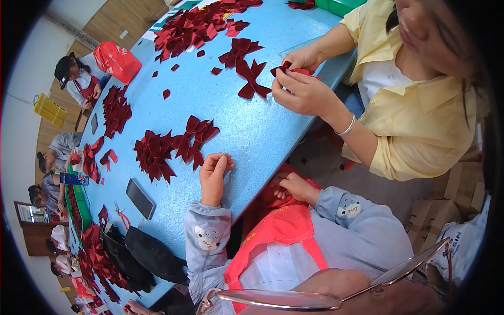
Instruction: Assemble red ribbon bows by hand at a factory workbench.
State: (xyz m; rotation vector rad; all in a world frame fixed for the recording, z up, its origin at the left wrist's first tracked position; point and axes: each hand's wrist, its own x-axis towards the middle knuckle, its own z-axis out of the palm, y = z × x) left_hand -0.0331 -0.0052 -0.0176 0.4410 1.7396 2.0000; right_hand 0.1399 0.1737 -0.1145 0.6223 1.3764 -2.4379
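Note:
My left hand (pixel 212 173) is raised over the table's near edge, fingers curled and thumb pressed to the index finger. Whatever it might hold is hidden. Lower, in front of my red apron (pixel 283 223), my right hand (pixel 294 188) has its fingers folded inward; their contents, if any, do not show. Just beyond the left hand lie dark red velvet bows (pixel 194 139), beside a thick heap of more bows (pixel 154 152). They rest on the blue speckled table (pixel 231 123).
At right, a person in a yellow shirt (pixel 420 131) works a dark red piece with both hands (pixel 299 86). Loose bows (pixel 252 79) and a big red pile (pixel 199 26) lie at the far end. A phone (pixel 140 198), pliers (pixel 123 218) and a black bag (pixel 152 252) sit left.

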